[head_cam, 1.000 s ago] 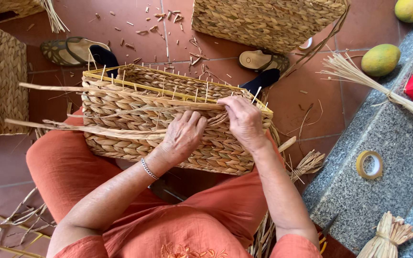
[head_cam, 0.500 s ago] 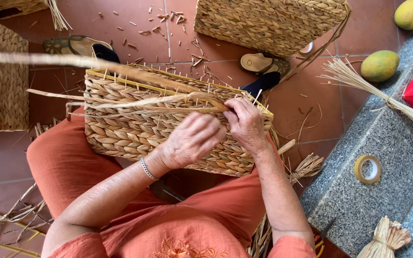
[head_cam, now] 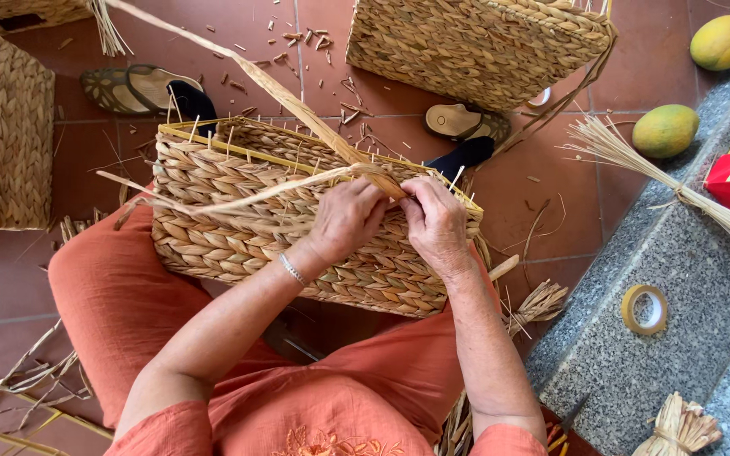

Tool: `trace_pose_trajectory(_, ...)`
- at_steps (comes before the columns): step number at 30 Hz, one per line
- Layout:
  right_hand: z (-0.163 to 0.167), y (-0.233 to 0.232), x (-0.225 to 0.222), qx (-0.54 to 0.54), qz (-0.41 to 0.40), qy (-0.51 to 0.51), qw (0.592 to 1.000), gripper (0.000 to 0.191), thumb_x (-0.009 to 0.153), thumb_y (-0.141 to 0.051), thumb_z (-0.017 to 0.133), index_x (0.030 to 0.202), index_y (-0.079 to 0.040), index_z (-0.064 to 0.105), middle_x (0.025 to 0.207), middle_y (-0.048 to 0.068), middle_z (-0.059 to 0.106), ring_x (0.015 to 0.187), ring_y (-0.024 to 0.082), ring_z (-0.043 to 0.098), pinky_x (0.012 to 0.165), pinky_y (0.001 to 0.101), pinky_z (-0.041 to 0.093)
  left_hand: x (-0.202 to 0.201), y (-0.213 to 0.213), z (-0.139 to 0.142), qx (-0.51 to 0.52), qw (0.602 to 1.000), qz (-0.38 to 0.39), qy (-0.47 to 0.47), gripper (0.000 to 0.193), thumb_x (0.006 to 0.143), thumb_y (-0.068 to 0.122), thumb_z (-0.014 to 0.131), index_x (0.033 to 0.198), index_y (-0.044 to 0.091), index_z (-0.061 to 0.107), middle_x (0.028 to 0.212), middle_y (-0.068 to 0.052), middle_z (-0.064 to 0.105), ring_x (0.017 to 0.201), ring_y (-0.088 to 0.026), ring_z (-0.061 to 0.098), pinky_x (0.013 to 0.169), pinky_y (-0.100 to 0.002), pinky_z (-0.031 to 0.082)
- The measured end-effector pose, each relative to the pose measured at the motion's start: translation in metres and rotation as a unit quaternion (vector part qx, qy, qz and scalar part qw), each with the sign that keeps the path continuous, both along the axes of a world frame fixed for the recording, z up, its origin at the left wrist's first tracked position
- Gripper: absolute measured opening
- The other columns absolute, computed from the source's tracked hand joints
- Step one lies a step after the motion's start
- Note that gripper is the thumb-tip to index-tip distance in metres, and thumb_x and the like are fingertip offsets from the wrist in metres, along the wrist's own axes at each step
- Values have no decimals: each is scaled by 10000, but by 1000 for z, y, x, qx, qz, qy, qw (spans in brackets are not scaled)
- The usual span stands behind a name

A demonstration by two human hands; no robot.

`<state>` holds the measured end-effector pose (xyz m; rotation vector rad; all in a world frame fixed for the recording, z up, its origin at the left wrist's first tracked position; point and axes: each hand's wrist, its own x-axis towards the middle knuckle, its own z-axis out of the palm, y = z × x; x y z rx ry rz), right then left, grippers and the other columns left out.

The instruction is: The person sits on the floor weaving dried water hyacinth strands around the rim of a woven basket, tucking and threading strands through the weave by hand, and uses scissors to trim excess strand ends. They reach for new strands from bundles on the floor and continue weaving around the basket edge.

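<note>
Woven basket [head_cam: 238,219] on lap, rim weaving under way: left hand [head_cam: 348,218] and right hand [head_cam: 434,221] both pinching the straw strand [head_cam: 238,63] at rim's right corner; tucking and pulling snug probably next.

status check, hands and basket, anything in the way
Left hand and right hand pinch a long straw strand at the woven basket rim. Basket on lap. Nothing blocking.

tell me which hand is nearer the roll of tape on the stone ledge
Right. The right hand works at the woven basket's rim on the side toward the tape roll; the left hand sits beside it, farther from the tape.
</note>
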<state>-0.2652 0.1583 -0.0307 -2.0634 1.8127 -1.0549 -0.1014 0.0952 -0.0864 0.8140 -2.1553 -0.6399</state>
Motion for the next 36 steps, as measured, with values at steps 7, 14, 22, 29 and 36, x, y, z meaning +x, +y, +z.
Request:
trace_pose_trajectory(7, -13, -10, 14, -31, -24, 137, 990, 151, 834, 5, 784, 932, -33, 676, 896, 84, 610, 854, 269, 643, 687, 401, 547, 9, 18, -8, -105, 990, -84, -36, 305, 827, 39, 679, 1121, 6, 605, 987, -98, 569, 882, -247, 630, 759, -360, 562)
trace_pose_trajectory(14, -7, -4, 5, 7, 31, 156, 987, 200, 799, 41, 740, 981, -42, 735, 976, 62, 639, 928, 246, 627, 739, 366, 571, 42, -3, 12, -237, 963, 19, -124, 459, 773, 98, 639, 1232, 98, 629, 1263, -147, 566, 1166, -292, 529, 989, -437, 415)
trace_pose_trajectory(22, -23, -12, 12, -19, -35, 109, 993, 67, 901, -63, 792, 894, -40, 730, 856, 67, 653, 801, 234, 647, 694, 350, 547, 52, -19, 11, -178, 949, -42, -255, 263, 875, 98, 638, 1135, 57, 629, 1111, -118, 560, 1095, -271, 533, 980, -438, 446)
trace_pose_trajectory(29, -26, -13, 18, -50, -87, 96, 990, 100, 874, -94, 812, 839, -50, 730, 804, 62, 632, 770, 233, 641, 684, 385, 531, 46, -8, 3, 36, 913, -27, -406, 163, 1048, 197, 542, 972, 61, 591, 712, -57, 623, 557, -131, 564, 398, -307, 467)
trace_pose_trajectory(36, -30, -11, 18, -78, -82, 118, 986, 98, 884, -87, 821, 859, -43, 738, 817, 56, 642, 786, 222, 647, 696, 368, 546, 126, -17, 51, 108, 839, 37, -532, 509, 1041, 551, 472, 847, 106, 625, 596, -5, 615, 495, -140, 547, 576, -353, 516)
